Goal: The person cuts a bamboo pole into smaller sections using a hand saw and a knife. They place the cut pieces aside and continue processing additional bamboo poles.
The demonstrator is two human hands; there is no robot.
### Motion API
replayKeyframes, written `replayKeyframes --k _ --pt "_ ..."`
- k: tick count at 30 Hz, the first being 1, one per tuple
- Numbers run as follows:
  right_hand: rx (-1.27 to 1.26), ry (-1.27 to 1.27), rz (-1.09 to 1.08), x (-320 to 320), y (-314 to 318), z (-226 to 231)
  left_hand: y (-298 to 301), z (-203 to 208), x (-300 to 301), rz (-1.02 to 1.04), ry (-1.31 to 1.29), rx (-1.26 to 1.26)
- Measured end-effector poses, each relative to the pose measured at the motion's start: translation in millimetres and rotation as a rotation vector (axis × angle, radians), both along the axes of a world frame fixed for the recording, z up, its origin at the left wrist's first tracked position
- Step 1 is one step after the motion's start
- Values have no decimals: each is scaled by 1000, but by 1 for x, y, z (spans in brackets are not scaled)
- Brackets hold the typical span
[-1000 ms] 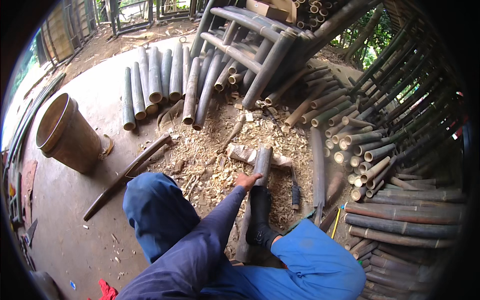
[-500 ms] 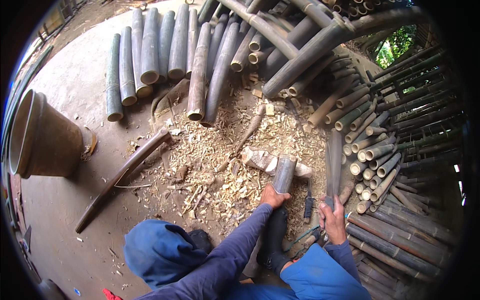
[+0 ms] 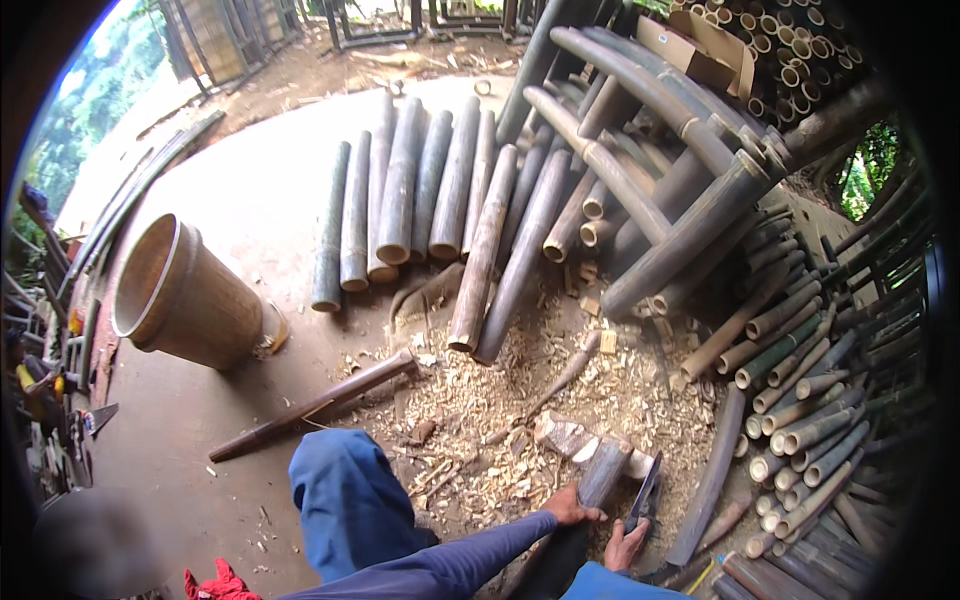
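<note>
My left hand [image 3: 572, 505] is wrapped round a short, thick bamboo piece [image 3: 606, 470]. The far end of this piece rests against a pale, chopped wood block [image 3: 562, 436] lying on the ground. My right hand [image 3: 627, 545] grips a machete [image 3: 648, 490] with a dark blade, close to the right side of the bamboo. Its handle is mostly hidden in my fingers. Whether the edge touches the bamboo, I cannot tell. Pale wood chips [image 3: 470, 425] are scattered round the block.
Several bamboo lengths [image 3: 402, 190] lie side by side at the back. A brown bucket [image 3: 200, 300] stands at left, near a long bamboo stick [image 3: 320, 405]. On the right are a bamboo frame [image 3: 690, 230] and piled cut bamboo [image 3: 800, 490]. A red cloth [image 3: 220, 582] lies at lower left.
The view has tilted upward, so things sit lower in it. My right hand has brought the machete leftward, close to the bamboo piece. My left hand keeps its hold on the bamboo.
</note>
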State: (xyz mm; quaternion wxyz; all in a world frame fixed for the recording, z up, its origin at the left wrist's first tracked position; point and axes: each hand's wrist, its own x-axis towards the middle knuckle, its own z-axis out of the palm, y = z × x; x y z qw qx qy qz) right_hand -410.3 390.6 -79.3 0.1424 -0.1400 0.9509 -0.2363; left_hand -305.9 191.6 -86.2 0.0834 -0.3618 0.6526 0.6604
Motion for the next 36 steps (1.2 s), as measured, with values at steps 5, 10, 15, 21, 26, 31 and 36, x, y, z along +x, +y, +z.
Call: replayKeyframes --k 5,10,15,21,26,31,36 --pt "114 11 207 -10 -12 -11 -99 26 14 -382 86 -345" --pt "-407 39 259 -54 -62 124 -262 135 18 -98 -149 -969" --pt "-833 -96 909 -30 -135 326 -375 147 74 274 -548 -850" --pt "-1273 -4 1556 38 -173 431 -378 76 66 375 -491 -459" --pt "-1289 134 1527 74 -212 401 -398 58 92 567 137 236" --pt "-892 -244 1528 80 -206 372 -389 83 94 453 59 373" --pt "-660 -456 1471 73 -217 329 -387 83 69 434 -352 -344"
